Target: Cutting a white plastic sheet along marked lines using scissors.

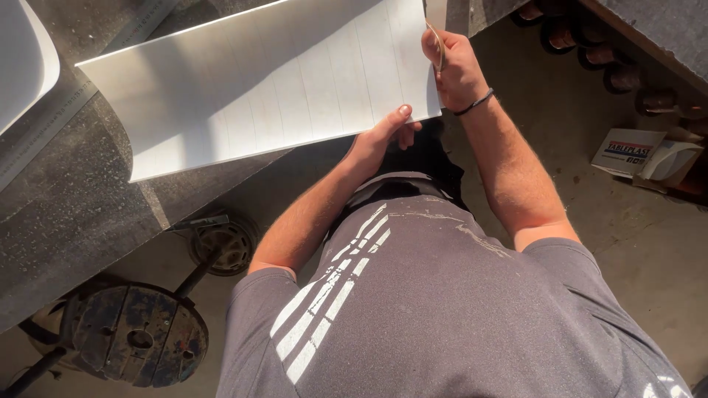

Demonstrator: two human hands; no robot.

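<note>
One view only, from the head camera looking down over the person's grey T-shirt with white stripes.

Both hands work at the near right corner of a flat white rectangular panel, scored with faint parallel lines, which lies on a dark speckled stone workbench and overhangs its edge toward the body. The left hand grips that overhanging corner, thumb pressed on top and fingers curled beneath, so it is closed on the panel. The right hand, a dark band at its wrist, is clenched around a thin, pale, blade-like tool held just beyond the panel's right edge, above the left hand's pinch; what kind of tool it is, I cannot tell.

To do this well, I judge the left thumb should keep pressing firmly so the overhanging corner does not flex, and the tool should follow one scored line steadily, with fingers kept clear of the tip.

Well away from the grip, a rusty round wheel sits on the floor at lower left, and a small cardboard box lies at far right.
</note>
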